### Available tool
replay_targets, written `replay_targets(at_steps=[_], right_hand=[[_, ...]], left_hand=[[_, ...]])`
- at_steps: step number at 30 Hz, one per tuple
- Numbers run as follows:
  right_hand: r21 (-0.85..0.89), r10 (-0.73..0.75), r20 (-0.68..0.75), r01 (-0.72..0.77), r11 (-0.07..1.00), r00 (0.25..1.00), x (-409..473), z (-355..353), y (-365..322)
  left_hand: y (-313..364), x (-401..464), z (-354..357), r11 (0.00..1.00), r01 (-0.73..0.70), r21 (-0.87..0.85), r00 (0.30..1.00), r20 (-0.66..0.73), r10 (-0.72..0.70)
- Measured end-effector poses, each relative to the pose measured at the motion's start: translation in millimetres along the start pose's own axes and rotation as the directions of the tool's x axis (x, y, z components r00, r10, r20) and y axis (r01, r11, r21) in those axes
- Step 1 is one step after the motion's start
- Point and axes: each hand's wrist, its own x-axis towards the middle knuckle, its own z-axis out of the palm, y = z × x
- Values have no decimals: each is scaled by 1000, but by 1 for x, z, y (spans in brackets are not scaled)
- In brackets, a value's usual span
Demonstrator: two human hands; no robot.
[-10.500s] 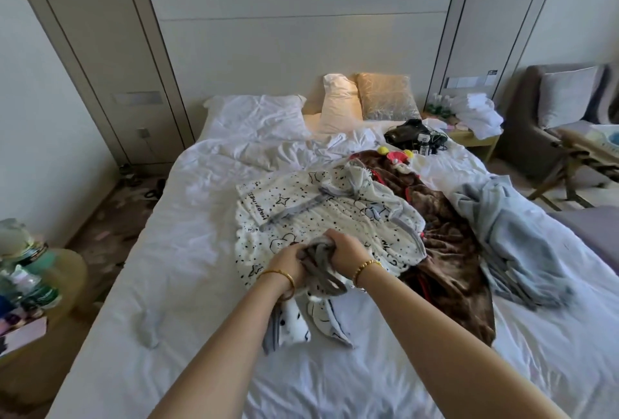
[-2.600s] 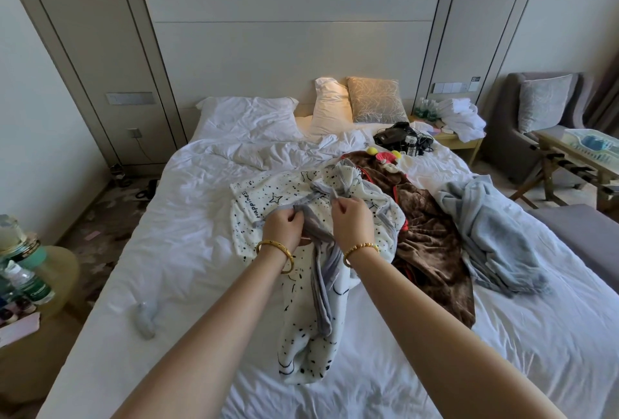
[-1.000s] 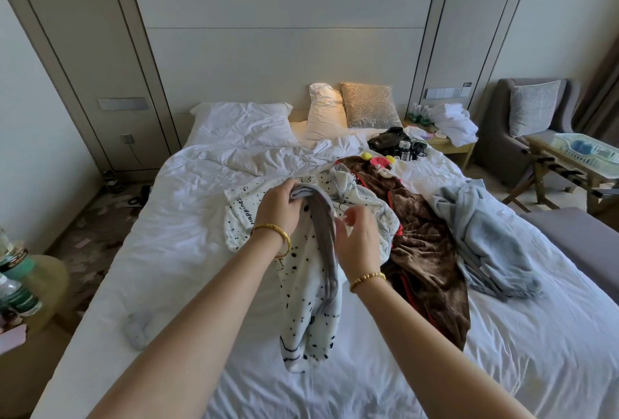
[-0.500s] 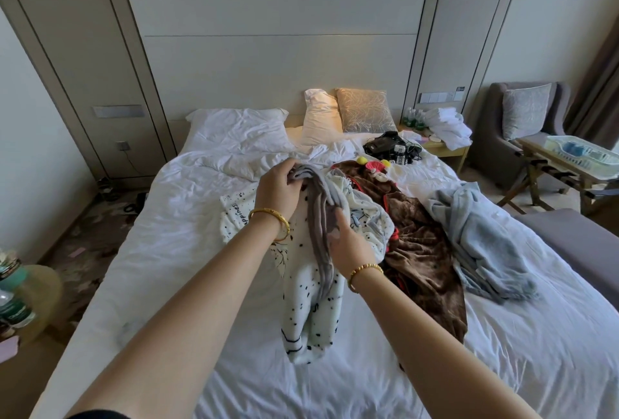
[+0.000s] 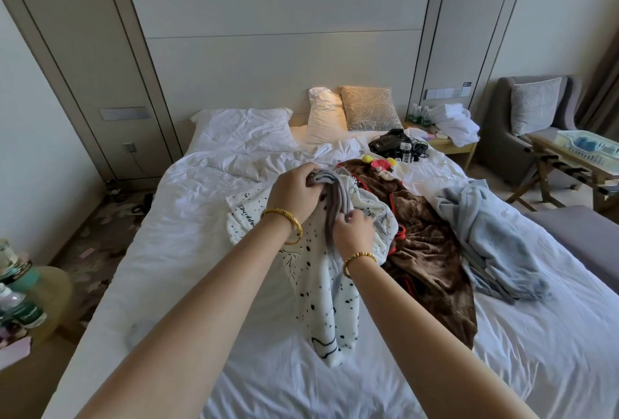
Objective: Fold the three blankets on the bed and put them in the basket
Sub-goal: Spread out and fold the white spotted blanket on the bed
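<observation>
White rumpled bed [image 5: 207, 251], panelled wall [image 5: 284, 60]

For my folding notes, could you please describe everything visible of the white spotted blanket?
The white spotted blanket looks like soft fleece, with black spots, printed lettering and a grey underside. It is unfolded and bunched. The left hand and right hand grip its gathered edge; the rest trails onto the bed, overlapping the brown blanket.

Both forearms were bare, with no sleeves. The left wrist wore a smooth gold bangle [image 5: 284, 222]. The right wrist wore a gold beaded bracelet [image 5: 359, 259].
</observation>
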Motion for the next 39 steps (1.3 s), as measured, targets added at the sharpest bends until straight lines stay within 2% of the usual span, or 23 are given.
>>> replay_targets(at_steps=[3,5,8,10,13,16,18,21,23,25,26,29,30,32,35,39], right_hand=[[-46,34,-10,-34,998,999,10,-5,8],[-31,54,6,-54,998,999,14,-3,14],[126,169,-34,-163,979,985,19,-3,28],[174,263,-85,-246,954,961,22,-8,45],[-1,322,-107,-324,946,940,23,-18,80],[-45,369,-172,-382,923,913,22,-33,109],[-47,372,-230,-392,919,899,25,-44,119],[-75,309,-286,-342,937,907,27,-51,122],[-106,247,-271,-284,953,930,28,-48,116],[-103,240,-252,-273,957,938,29,-47,111],[-83,247,-255,-276,958,935,29,-49,109],[-114,210,-295,-253,961,932,33,-63,116],[-164,185,-296,-240,957,937,33,-68,120],[-267,161,-267,-233,935,950,32,-74,130],[-364,292,-187,-343,866,938,24,-80,146],[-382,519,-72,-504,775,852,9,-91,170]], left_hand=[[-1,-1,2,999,-38,-34,999,36,40],[1,-2,6,993,-7,-117,1000,7,8],[2,-2,9,964,26,-266,998,-56,-42],[-2,1,4,927,58,-370,985,-130,-114],[-17,10,-11,839,135,-528,903,-282,-323],[-37,15,-24,831,192,-522,801,-407,-440],[-47,16,-26,833,215,-510,763,-444,-469],[-53,14,-16,830,271,-488,780,-394,-486],[-53,12,-6,833,292,-471,818,-329,-472],[-55,10,0,839,308,-449,822,-318,-472],[-60,11,0,828,324,-457,797,-340,-500],[-81,13,-10,759,395,-517,640,-438,-631],[-88,13,-12,756,415,-506,616,-455,-643],[-95,11,-9,760,432,-485,613,-460,-642],[-95,7,1,731,461,-503,591,-441,-675],[-94,2,11,722,476,-502,593,-422,-685]])
